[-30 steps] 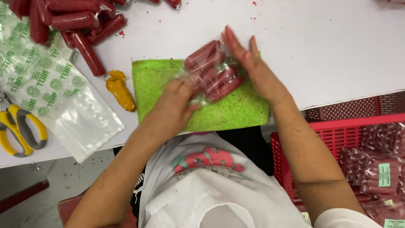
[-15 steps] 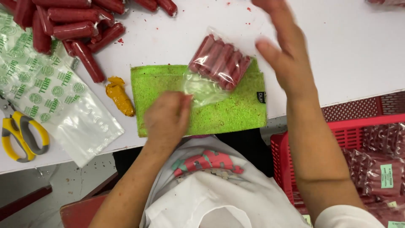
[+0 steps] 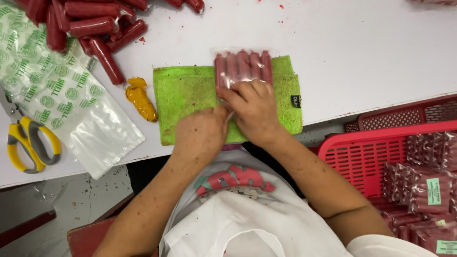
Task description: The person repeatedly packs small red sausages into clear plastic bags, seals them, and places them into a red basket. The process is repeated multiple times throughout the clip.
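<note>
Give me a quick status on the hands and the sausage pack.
Left hand and right hand pressing clear plastic pack of red sausages flat on green cloth. Nothing in the way.

Bright, even light; sharp, shadowless.

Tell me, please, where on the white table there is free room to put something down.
Free: the white table right of the green cloth, up to the red basket. Crowded: the left side, with loose sausages, printed bags, scissors.
</note>
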